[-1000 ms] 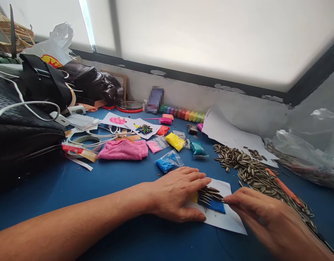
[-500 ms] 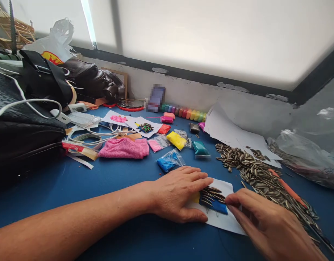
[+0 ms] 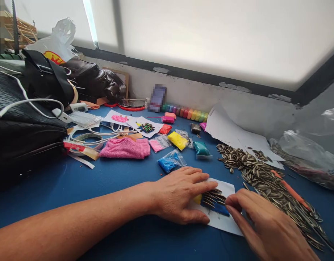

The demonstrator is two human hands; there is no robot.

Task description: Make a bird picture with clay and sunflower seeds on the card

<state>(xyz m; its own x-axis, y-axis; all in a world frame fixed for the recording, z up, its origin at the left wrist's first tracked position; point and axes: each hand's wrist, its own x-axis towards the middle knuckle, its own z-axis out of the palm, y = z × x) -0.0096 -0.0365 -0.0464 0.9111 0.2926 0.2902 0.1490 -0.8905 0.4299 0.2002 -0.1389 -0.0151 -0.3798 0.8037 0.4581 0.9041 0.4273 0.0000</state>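
Note:
My left hand [image 3: 184, 195] lies flat with its fingers spread, resting on a white sheet of paper [image 3: 226, 226]. On the sheet is a patch of blue modelling clay [image 3: 221, 208] with a bit of yellow clay [image 3: 197, 199] at its left, partly under my hand. Rows of striped sunflower seeds [image 3: 210, 199] are stuck into the blue clay. My right hand [image 3: 264, 221] pinches a sunflower seed at the right edge of the clay; the fingertips mostly hide it. Thin pen lines show below the clay.
A heap of loose sunflower seeds [image 3: 261, 177] spreads at the right, with an orange-handled tool [image 3: 289, 188] on it. Bags of blue [image 3: 169, 161], yellow [image 3: 178, 140] and green clay [image 3: 201, 149] lie ahead. A pink cloth [image 3: 125, 148] and a black bag [image 3: 25, 145] are left.
The view has shifted slightly. My left index finger reaches a little further over the seeds on the clay. My right hand stays pinched at the clay's right edge.

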